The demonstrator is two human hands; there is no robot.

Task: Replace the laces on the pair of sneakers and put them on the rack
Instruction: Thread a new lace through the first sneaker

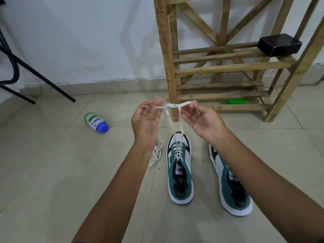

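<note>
Above the left sneaker (180, 169), both hands (145, 120) (203, 120) pinch its white lace (172, 106) crossed between them

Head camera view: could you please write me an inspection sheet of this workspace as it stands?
Surface: tiled floor, pale, with visible grout lines.
Job's things: left sneaker laced, its white lace lifted and crossed between both hands; right sneaker partly hidden by the forearm, lacing not visible; loose laces heaped beside the left sneaker; wooden rack holds no sneakers.
Clutter: bottle with blue cap lying on its side; green bottle under the rack; black box on a rack shelf.
Hands: left hand and right hand each pinch a lace end.
Cables: nothing seen.
Surroundings: white wall; black metal frame at left.
</note>
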